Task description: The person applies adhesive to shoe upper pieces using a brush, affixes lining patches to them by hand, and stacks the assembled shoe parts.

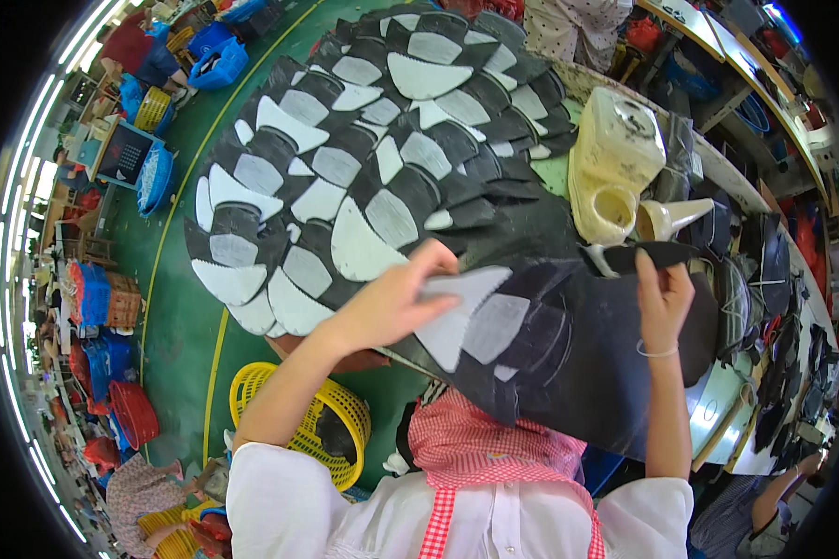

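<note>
Between the thumb and fingers of my left hand [396, 296] is a pale grey panel [447, 334] with a finely toothed edge. It lies against a black piece with a lighter grey patch [496, 328]. My right hand [664, 303] pinches a dark, narrow piece [667, 254] with a whitish end, just below a yellowed plastic pot [615, 140]; its exact kind is unclear. A large heap of black, white and grey cut pieces [345, 158] overlaps across the far left of the table. Under both hands spreads a black sheet-like surface [615, 345].
A yellowed funnel-shaped spout [671, 217] lies beside the pot. At my left, a yellow basket [350, 419] stands on the green floor. Bundled dark pieces [769, 265] lie at the right. Another person [573, 37] stands across the table; more people sit around.
</note>
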The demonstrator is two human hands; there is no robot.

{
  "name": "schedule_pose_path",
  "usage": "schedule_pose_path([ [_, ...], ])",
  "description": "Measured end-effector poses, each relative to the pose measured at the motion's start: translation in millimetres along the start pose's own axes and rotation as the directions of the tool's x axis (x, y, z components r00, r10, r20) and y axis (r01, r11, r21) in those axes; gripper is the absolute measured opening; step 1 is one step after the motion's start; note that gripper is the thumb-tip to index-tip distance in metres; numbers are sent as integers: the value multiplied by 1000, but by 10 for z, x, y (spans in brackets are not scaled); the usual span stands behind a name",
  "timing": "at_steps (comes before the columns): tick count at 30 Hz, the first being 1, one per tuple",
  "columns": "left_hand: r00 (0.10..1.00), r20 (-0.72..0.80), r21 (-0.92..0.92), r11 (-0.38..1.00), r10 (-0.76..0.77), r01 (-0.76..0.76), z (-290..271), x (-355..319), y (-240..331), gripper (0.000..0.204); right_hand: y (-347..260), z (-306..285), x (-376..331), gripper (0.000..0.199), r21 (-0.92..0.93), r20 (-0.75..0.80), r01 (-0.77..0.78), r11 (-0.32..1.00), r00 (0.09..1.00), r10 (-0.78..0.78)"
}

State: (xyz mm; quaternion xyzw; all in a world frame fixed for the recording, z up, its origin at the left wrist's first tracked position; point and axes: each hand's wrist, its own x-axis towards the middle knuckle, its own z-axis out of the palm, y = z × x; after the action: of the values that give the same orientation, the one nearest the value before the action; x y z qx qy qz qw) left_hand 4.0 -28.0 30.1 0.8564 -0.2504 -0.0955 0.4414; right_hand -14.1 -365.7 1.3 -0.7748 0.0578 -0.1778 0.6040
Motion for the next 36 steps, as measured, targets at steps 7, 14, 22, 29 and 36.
schedule_pose_path([
  [7,669,-684,-456,887,-292,-79,-1086,938,-1047,59,-108,4,466,13,-524,63,376,764,912,-406],
  [14,745,-662,250,962,85,112,-670,846,-1044,49,168,-272,637,18,-54,-184,-34,998,983,23],
  [22,992,63,323,943,-107,81,273,-93,176,56,-186,416,-102,18,-297,366,164,941,930,-47],
  [29,996,19,380,922,-89,75,354,-87,191,55,-193,281,-674,31,72,702,568,820,555,-447],
  [36,997,68,372,928,-39,12,267,-40,227,45,-297,-141,-559,13,-13,389,135,991,913,-120],
])
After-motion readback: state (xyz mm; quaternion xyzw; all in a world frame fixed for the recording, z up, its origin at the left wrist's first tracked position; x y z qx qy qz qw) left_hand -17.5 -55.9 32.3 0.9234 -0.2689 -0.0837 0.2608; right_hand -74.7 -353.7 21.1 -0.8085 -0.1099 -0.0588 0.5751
